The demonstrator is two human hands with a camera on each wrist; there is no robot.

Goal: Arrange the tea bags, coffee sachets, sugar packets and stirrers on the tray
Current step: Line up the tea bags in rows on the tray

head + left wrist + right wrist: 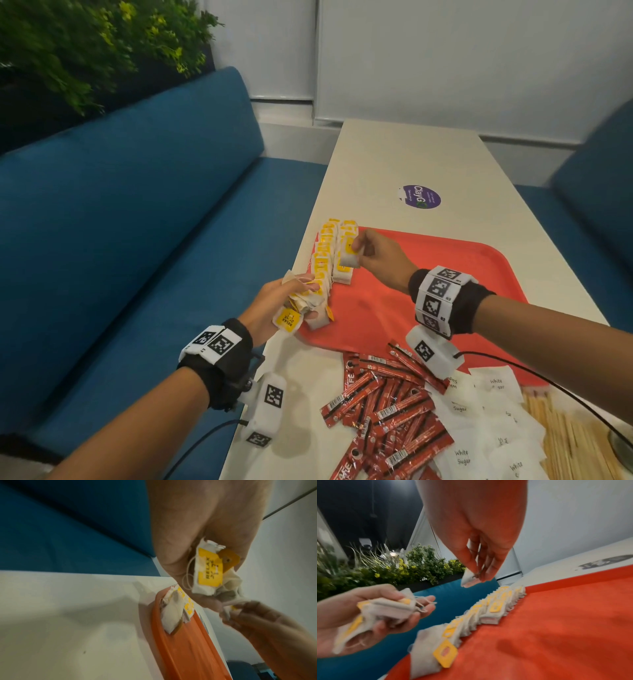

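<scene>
**Yellow-tagged tea bags lined up along the tray's left edge**

Red plastic shows across most of the tray [428, 274], which sits on a pale table [411, 157] between two blue benches [137, 222]. Two rows of tea bags [327, 253] run along the tray's left edge, packed upright against one another, the outer row longer than the inner one.

The left hand [274, 305] hovers at the tray's near left corner, its fingers curled round a bundle of tea bags [301, 301] with strings and yellow tags hanging loose. The right hand [380, 257] is over the far end of the inner row, thumb and fingertips [471, 566] pinching a single tea bag [349, 255] just above the row; whether that bag touches the ones below cannot be told.

On the table at the tray's near edge lies a loose heap of red coffee sachets [387, 407]. Beside them to the right are white sugar packets [486, 421], some overlapping the tray's near right corner, and further right a pile of wooden stirrers [561, 442] by the table's edge. A round purple sticker [420, 196] sits on the table beyond the tray.
</scene>
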